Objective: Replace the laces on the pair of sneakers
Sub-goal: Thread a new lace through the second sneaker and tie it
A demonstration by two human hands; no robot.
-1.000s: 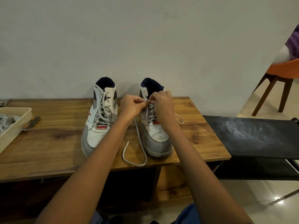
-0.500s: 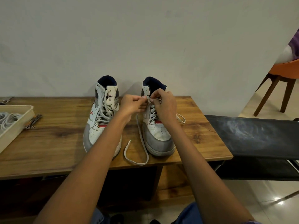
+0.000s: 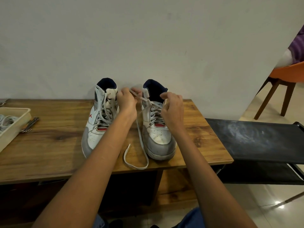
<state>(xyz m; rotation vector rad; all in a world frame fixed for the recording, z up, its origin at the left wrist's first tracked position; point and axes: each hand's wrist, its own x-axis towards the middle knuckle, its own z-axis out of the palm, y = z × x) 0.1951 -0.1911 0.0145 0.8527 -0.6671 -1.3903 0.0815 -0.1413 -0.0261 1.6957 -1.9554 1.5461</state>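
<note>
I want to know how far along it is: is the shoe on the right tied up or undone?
Undone. The left hand pulls one lace out from the right sneaker; its free end trails loose.

We stretch both bare forearms forward. Our left hand (image 3: 126, 101) has its fingers curled in a pinch; our right hand (image 3: 172, 107), just beside it, has its fingers loosely bent.

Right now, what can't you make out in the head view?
- Left sneaker: toe and lower laces hidden behind the left forearm.
- Right hand: its fingertips face away, so whether it grips the lace is unclear.
- Tray: cut off by the left edge, coiled contents only partly shown.
- Metal tool beside the tray: too small to identify.
</note>
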